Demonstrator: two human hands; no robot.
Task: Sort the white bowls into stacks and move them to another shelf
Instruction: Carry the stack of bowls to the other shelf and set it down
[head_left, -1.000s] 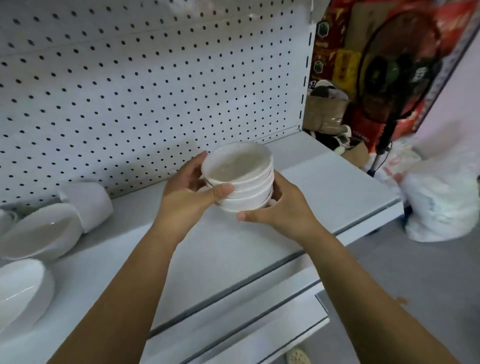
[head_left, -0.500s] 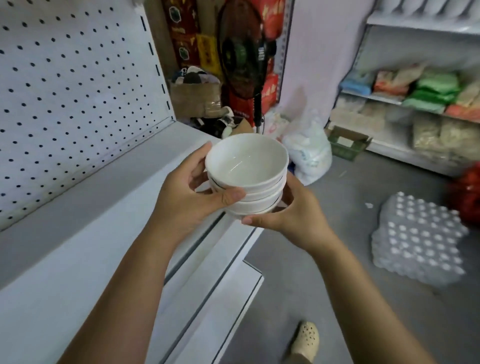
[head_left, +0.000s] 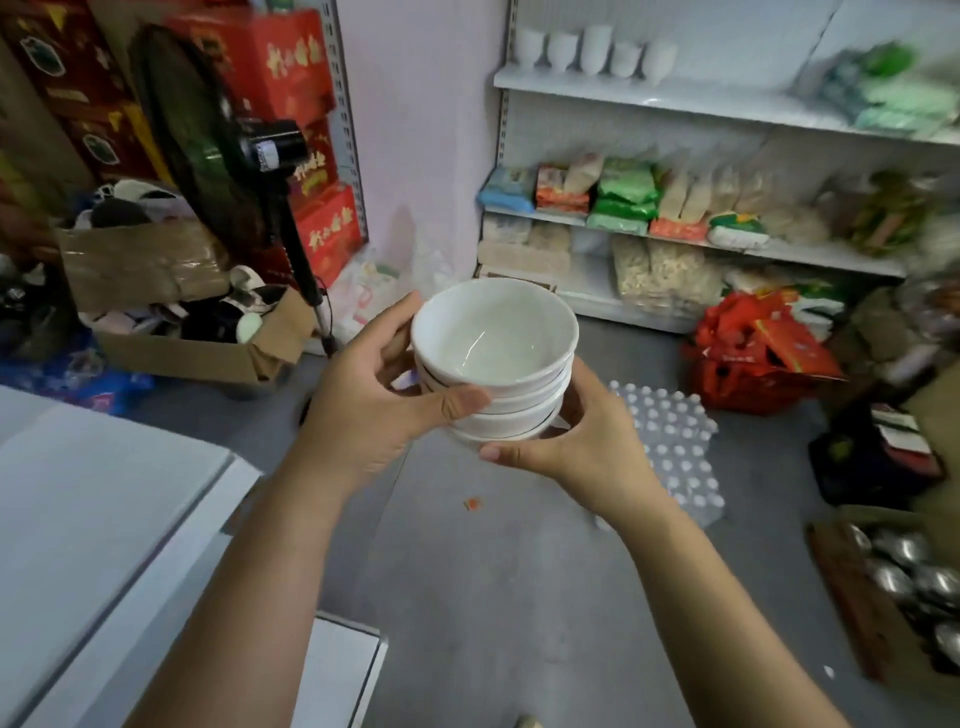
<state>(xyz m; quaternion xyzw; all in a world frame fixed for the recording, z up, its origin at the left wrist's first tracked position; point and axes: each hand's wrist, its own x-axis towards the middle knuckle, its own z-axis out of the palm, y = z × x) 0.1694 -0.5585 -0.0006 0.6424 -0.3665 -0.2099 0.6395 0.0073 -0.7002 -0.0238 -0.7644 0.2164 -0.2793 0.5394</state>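
Bowls (head_left: 493, 364), perhaps four stacked, are clasped by left hand (head_left: 363, 410) and right hand (head_left: 576, 447) above the floor (head_left: 493, 597).

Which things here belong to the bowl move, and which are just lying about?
Job: stack of white bowls, held between left hand and right hand; white shelf unit ahead, a possible destination.
Lying about: standing fan, red cartons, cardboard box, bottled-water pack, food packets, red basket.
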